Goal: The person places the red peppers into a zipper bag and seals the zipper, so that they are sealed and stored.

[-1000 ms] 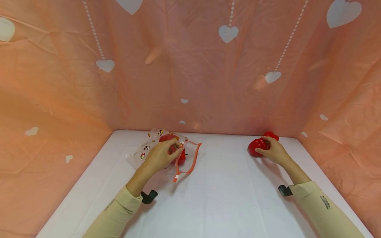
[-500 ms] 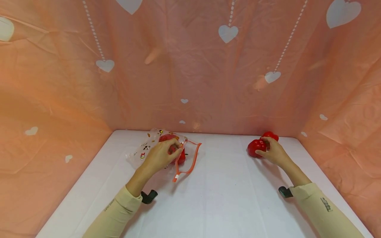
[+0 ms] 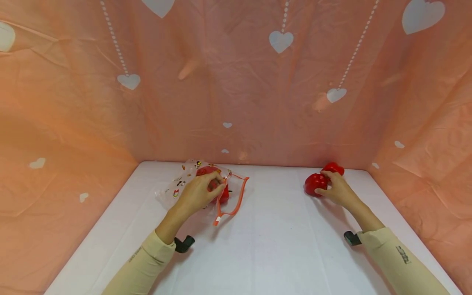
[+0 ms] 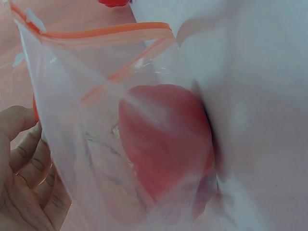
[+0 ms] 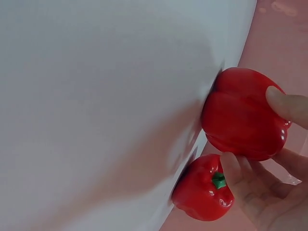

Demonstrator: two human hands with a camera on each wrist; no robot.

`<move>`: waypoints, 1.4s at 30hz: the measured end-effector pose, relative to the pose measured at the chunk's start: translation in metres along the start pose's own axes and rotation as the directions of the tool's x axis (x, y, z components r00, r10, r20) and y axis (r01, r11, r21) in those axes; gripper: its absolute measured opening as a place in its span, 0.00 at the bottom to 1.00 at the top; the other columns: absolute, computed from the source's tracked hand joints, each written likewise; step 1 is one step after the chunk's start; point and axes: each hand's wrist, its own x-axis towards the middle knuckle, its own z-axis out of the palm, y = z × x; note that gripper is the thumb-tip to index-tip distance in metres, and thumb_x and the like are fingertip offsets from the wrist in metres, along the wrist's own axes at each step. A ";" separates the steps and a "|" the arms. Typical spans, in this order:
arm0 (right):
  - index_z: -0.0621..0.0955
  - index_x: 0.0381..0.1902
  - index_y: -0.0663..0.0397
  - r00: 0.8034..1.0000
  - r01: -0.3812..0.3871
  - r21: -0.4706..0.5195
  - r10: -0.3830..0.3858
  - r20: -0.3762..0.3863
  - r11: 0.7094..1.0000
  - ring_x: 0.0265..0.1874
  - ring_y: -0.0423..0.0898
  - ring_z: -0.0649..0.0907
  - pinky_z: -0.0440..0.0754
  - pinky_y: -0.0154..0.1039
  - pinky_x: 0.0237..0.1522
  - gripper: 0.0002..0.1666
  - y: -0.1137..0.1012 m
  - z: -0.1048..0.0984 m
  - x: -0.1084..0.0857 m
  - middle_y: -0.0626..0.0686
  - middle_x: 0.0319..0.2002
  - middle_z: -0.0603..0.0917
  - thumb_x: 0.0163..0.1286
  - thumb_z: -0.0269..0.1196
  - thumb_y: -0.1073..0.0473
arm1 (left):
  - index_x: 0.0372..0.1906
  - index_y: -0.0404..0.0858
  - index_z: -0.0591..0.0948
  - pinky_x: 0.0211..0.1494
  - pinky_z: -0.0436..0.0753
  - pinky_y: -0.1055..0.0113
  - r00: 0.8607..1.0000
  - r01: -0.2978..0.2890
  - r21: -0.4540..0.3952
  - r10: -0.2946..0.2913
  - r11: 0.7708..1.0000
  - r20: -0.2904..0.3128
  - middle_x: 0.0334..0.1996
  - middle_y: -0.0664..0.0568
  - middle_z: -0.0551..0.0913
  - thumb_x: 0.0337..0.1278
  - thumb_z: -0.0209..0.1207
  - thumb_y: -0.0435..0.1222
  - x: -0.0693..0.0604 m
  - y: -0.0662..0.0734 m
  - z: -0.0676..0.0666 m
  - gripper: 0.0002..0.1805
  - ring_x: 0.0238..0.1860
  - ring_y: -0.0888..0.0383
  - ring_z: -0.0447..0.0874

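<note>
Pinching bag [image 3: 182, 180], left grip [image 3: 202, 191], holding pepper [image 5: 243, 115], right grip [image 3: 341, 190], rear pepper's [image 5: 197, 192] stem [image 5: 219, 181], right wrist view only

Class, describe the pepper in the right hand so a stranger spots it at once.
Find the far right corner of the white table, then the right hand. It grips the nearer red pepper, whereas the farther red pepper sits outside that grip.

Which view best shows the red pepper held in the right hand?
Right wrist: the pepper is large there, with most of its body uncovered. Head shows it small, partly covered by the right hand. Left wrist shows only a red sliver at the top edge; I can't tell whether that's this pepper.
</note>
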 end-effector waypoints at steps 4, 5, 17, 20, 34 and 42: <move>0.66 0.74 0.77 1.000 0.023 0.001 -0.023 0.004 1.000 0.61 0.75 0.74 0.80 0.70 0.60 0.44 -0.003 0.001 -0.002 0.78 0.65 0.71 0.70 0.74 0.63 | 0.43 0.46 0.86 0.33 0.79 0.64 1.000 0.006 -0.002 -0.006 1.000 0.003 0.34 0.60 0.88 0.69 0.71 0.41 0.000 0.001 0.000 0.05 0.30 0.61 0.79; 0.66 0.74 0.76 1.000 0.028 0.003 -0.028 0.005 1.000 0.61 0.74 0.74 0.81 0.70 0.60 0.43 -0.004 0.001 -0.002 0.78 0.65 0.71 0.70 0.74 0.63 | 0.43 0.46 0.86 0.33 0.79 0.64 1.000 0.006 -0.003 -0.006 1.000 0.002 0.34 0.60 0.88 0.69 0.71 0.41 0.000 0.001 0.000 0.05 0.30 0.61 0.79; 0.71 0.71 0.72 0.998 0.063 0.019 -0.062 -0.018 0.998 0.51 0.65 0.78 0.86 0.52 0.48 0.41 -0.012 0.012 -0.003 0.71 0.57 0.79 0.67 0.77 0.61 | 0.42 0.46 0.87 0.35 0.80 0.63 1.000 -0.005 -0.004 0.005 1.000 -0.002 0.34 0.60 0.89 0.69 0.71 0.41 0.000 0.000 -0.001 0.05 0.31 0.63 0.81; 0.73 0.70 0.71 0.997 0.073 0.021 -0.073 -0.029 0.997 0.48 0.62 0.79 0.83 0.47 0.44 0.40 -0.013 0.016 -0.003 0.70 0.57 0.81 0.66 0.77 0.60 | 0.42 0.47 0.87 0.36 0.80 0.63 1.000 -0.014 -0.004 0.014 1.000 -0.005 0.34 0.60 0.89 0.69 0.71 0.41 0.000 0.000 0.000 0.05 0.31 0.64 0.82; 0.73 0.68 0.67 0.996 0.071 0.063 -0.067 -0.058 0.995 0.44 0.55 0.80 0.82 0.41 0.42 0.39 -0.025 0.030 -0.006 0.67 0.59 0.81 0.67 0.77 0.56 | 0.41 0.47 0.86 0.35 0.80 0.63 1.000 -0.002 -0.006 0.002 1.000 0.000 0.35 0.60 0.88 0.69 0.71 0.40 -0.001 0.002 0.000 0.05 0.32 0.64 0.82; 0.70 0.71 0.68 0.998 0.056 0.107 -0.054 -0.023 0.993 0.46 0.58 0.84 0.87 0.43 0.43 0.43 -0.034 0.038 -0.007 0.69 0.60 0.81 0.68 0.77 0.55 | 0.42 0.47 0.86 0.34 0.78 0.64 1.000 0.007 -0.007 -0.006 1.000 0.006 0.35 0.60 0.88 0.69 0.71 0.40 0.000 0.001 0.000 0.04 0.30 0.63 0.79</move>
